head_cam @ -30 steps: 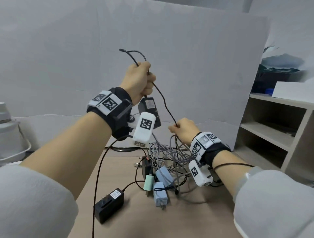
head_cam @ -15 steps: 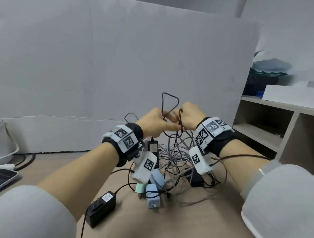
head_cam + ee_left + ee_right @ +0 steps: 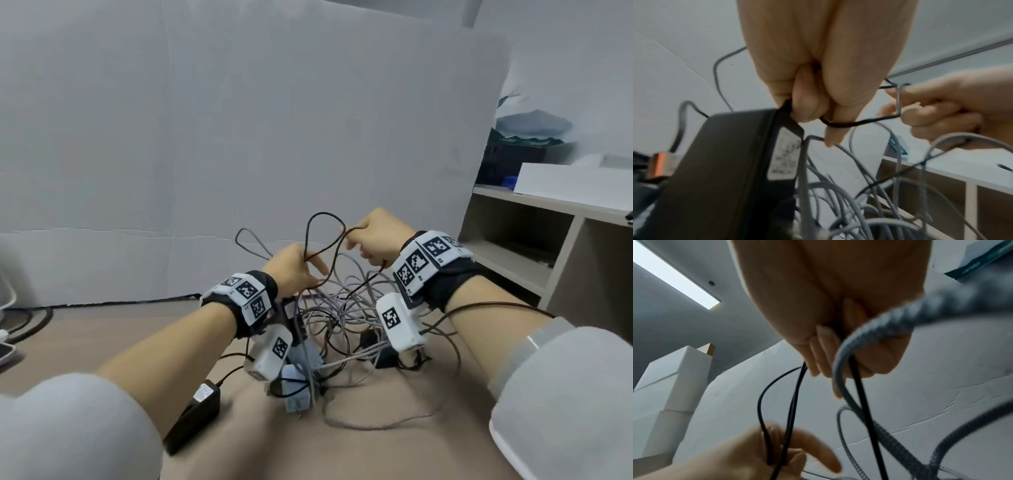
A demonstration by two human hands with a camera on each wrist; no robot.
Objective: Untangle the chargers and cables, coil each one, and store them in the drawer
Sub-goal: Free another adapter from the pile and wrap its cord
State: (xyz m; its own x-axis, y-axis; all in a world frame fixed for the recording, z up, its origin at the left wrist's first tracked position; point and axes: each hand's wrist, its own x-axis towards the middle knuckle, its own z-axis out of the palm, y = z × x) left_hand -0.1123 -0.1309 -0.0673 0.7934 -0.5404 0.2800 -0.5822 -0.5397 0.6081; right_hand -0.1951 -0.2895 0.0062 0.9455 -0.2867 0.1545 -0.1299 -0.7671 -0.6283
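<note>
Early yet: both the left hand [image 3: 294,270] and right hand [image 3: 376,240] grip the black cable [image 3: 322,233], apparently looping it, above the tangle [image 3: 342,308], nothing stored.

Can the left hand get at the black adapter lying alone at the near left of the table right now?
Probably not yet. The left hand grips the black cable and another adapter hangs from it. The black adapter itself lies uncovered beside the left forearm, so only the full hand is in the way.

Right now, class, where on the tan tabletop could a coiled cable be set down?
Bare tan tabletop lies left of the left forearm, bordered by the white backdrop, and near the front edge below the loose grey cable end. The centre is crowded with the grey cable tangle and black power adapter.
</note>
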